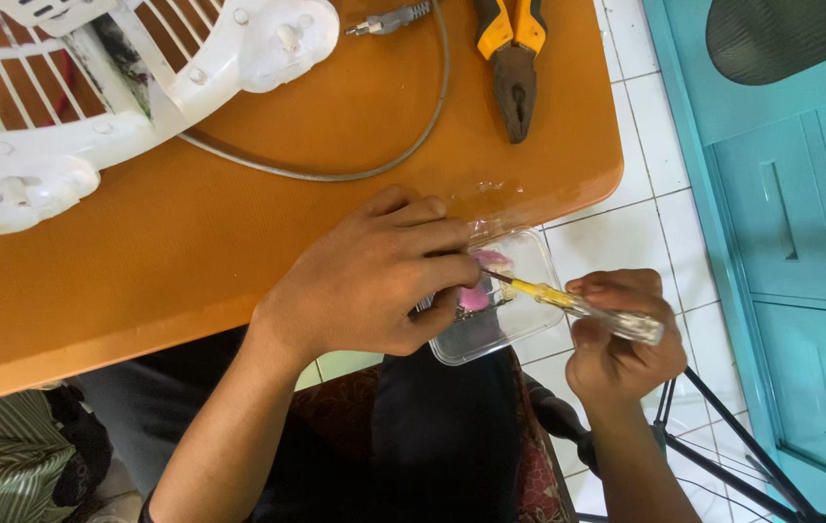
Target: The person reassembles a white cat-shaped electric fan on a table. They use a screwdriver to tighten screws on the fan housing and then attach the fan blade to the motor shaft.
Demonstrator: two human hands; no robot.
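My left hand (374,281) grips a small part with a pink piece (476,295) over a clear plastic container (520,324) held at the table's front edge. My right hand (616,339) holds a screwdriver (578,305) with a clear and yellow handle. Its tip points left into the pink part beside my left fingers. My fingers hide most of the part.
An orange table (268,223) carries a white plastic fan grille (74,87) at the back left, a grey cable (403,145) and yellow-handled pliers (513,58). White floor tiles (645,136) and a teal cabinet (800,242) lie to the right. A black stand leg (723,426) is near my right wrist.
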